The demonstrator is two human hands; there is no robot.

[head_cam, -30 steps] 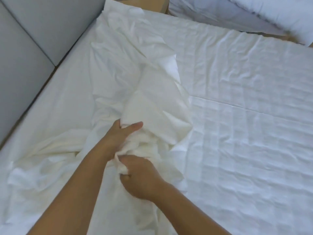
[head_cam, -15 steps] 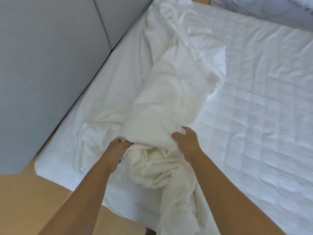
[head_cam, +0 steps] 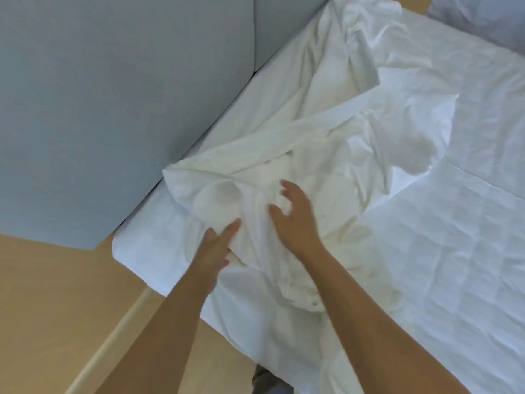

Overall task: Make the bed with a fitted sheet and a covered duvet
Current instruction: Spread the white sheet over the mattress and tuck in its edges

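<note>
A cream-white fitted sheet (head_cam: 295, 155) lies crumpled in a heap on the near left corner of the mattress (head_cam: 460, 251), which has a white quilted cover. One end of the sheet trails toward the far edge of the bed. My left hand (head_cam: 216, 248) rests at the heap's near left side, fingers straight against the cloth and not closed on it. My right hand (head_cam: 295, 223) hovers just over the middle of the heap with its fingers spread and blurred, holding nothing.
A grey padded headboard (head_cam: 119, 103) runs along the mattress's left side. Wooden floor (head_cam: 42, 291) and a pale bed-frame rail (head_cam: 113, 334) lie below the near corner. More white bedding (head_cam: 483, 21) sits at the far right.
Both hands have let go of the bunched sheet and opened. The sheet heap has shifted toward the near left corner, and my view has swung further left and down.
</note>
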